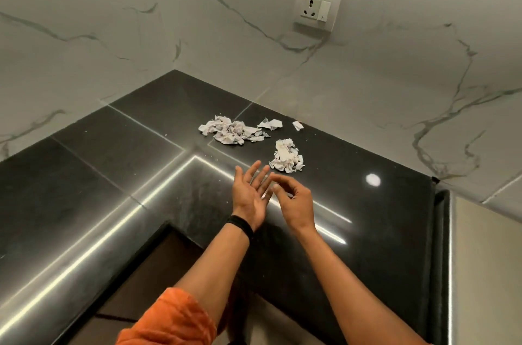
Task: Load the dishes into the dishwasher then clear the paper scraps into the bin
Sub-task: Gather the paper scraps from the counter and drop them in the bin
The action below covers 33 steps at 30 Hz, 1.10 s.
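Note:
Crumpled white paper scraps lie on a black stone counter in an L-shaped corner. A wide pile of scraps sits furthest back. A smaller heap lies nearer me, and two loose bits rest close to the wall. My left hand hovers over the counter, palm up, fingers spread, holding nothing. My right hand is beside it, fingers loosely curled and apart, empty, just short of the smaller heap. No dishes, dishwasher or bin are in view.
Marble-patterned walls close the corner behind the scraps, with a wall socket and switch above. The counter's right end drops to a beige surface. Its inner edge steps back toward me over dark cabinet fronts.

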Tool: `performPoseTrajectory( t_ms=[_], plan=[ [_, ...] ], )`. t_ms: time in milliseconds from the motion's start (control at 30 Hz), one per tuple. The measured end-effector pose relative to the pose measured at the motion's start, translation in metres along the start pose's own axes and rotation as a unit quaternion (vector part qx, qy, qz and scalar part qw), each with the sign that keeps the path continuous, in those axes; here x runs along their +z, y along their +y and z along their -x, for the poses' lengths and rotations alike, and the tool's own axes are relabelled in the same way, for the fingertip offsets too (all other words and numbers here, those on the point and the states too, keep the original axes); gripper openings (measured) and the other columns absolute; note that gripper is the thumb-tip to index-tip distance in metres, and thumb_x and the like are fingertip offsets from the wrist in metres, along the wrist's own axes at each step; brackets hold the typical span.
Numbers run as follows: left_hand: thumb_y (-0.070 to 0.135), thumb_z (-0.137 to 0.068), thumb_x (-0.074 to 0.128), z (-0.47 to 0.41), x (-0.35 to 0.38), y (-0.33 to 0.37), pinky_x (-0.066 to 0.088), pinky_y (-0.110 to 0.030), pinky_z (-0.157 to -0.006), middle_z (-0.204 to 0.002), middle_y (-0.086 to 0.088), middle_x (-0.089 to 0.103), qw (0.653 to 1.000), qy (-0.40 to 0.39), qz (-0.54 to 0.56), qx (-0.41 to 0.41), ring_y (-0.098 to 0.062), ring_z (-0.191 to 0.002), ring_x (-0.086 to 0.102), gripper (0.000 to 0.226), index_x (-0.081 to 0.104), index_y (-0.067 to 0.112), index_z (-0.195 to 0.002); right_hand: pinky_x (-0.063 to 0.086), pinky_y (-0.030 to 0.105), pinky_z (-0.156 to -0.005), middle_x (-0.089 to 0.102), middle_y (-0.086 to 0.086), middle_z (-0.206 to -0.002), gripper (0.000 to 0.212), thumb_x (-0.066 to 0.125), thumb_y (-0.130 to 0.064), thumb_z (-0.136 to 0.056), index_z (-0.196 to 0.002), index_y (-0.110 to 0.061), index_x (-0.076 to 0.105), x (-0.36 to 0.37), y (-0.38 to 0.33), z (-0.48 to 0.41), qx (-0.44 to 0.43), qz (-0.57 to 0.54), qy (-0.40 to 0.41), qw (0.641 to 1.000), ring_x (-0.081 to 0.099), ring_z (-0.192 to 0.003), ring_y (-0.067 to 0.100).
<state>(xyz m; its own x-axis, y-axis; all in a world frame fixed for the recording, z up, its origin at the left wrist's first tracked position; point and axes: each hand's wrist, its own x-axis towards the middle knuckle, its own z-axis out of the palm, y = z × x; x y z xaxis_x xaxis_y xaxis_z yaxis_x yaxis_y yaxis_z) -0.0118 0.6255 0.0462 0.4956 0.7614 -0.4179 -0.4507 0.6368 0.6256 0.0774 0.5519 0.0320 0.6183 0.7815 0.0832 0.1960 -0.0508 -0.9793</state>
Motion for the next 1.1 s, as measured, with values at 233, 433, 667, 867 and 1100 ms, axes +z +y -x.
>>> performPoseTrajectory(
  t_ms=[233,433,667,867,1100],
  plan=[
    [0.062,-0.103,0.030,-0.079,0.007,0.033,0.038,-0.045,-0.114,-0.126,-0.005,0.070,0.999,-0.016,-0.010,-0.030,-0.022,-0.120,0.064,0.061,0.061,0.019,-0.133,0.052,0.036,-0.095,0.069,-0.006,-0.117,0.031,0.068,-0.018,-0.092,-0.122,-0.024,0.071,0.003,0.020,-0.096,0.023,0.256,0.029,0.966,0.064,-0.101,0.013],
    [0.058,-0.104,0.031,-0.113,0.002,0.037,0.042,-0.044,-0.112,-0.123,-0.006,0.072,0.999,-0.011,-0.023,-0.048,-0.023,-0.118,0.066,0.058,0.061,0.016,-0.131,0.049,0.039,-0.087,0.053,0.001,-0.125,0.035,0.064,-0.024,-0.093,-0.128,-0.029,0.065,0.004,0.038,-0.131,-0.037,0.512,-0.055,0.856,0.046,-0.111,0.026],
    [0.050,-0.104,0.041,-0.131,-0.001,0.028,0.048,-0.041,-0.107,-0.120,-0.009,0.073,0.997,0.007,-0.038,-0.072,-0.024,-0.115,0.067,0.049,0.062,0.014,-0.129,0.039,0.035,-0.073,0.065,-0.001,-0.105,0.014,0.061,-0.027,-0.097,-0.104,-0.024,0.072,0.000,0.048,-0.132,-0.056,0.545,-0.033,0.836,0.051,-0.099,0.027],
    [0.041,-0.104,0.049,-0.138,0.005,0.020,0.054,-0.035,-0.096,-0.117,-0.010,0.074,0.995,0.016,-0.065,-0.073,-0.022,-0.110,0.069,0.038,0.064,0.014,-0.124,0.037,0.033,-0.072,0.069,-0.007,-0.097,0.013,0.062,-0.032,-0.097,-0.098,-0.025,0.073,-0.015,0.059,-0.124,-0.059,0.539,-0.027,0.840,0.051,-0.089,0.020],
    [0.038,-0.101,0.054,-0.144,0.014,0.008,0.054,-0.037,-0.096,-0.124,-0.014,0.070,0.996,0.009,-0.020,-0.091,-0.024,-0.113,0.067,0.041,0.064,0.009,-0.127,0.051,0.023,-0.072,0.071,-0.017,-0.081,0.006,0.073,-0.032,-0.088,-0.093,-0.029,0.075,0.008,0.028,-0.126,0.036,0.219,0.047,0.974,0.064,-0.079,0.004]
  ],
)
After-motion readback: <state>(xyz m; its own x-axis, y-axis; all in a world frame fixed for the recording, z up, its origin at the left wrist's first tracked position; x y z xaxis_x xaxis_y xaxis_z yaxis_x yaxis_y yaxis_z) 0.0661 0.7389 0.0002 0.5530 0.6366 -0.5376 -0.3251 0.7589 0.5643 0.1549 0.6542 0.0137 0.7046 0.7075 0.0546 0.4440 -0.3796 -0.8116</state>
